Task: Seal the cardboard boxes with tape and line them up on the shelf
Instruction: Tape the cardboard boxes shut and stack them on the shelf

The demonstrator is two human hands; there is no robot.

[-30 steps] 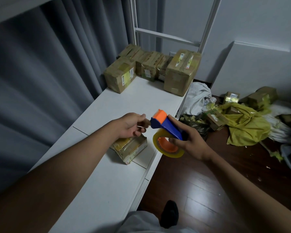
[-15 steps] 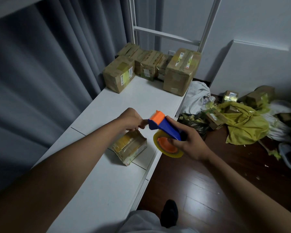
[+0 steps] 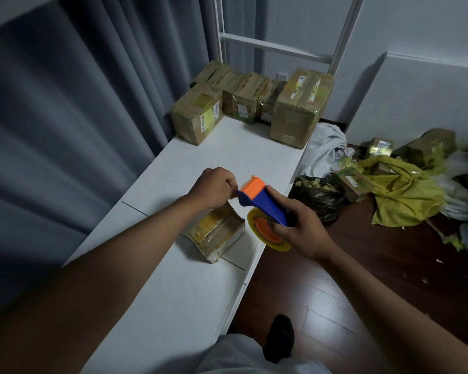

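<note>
Right hand (image 3: 299,230): curled round the blue handle of the tape gun (image 3: 264,209), held above the shelf (image 3: 227,155) edge.
Left hand (image 3: 214,187): fingers curled, pinching at the gun's orange head.
Small box (image 3: 216,233): on the shelf, under the left hand.
Other boxes (image 3: 299,106): grouped at the shelf's far end.
</note>
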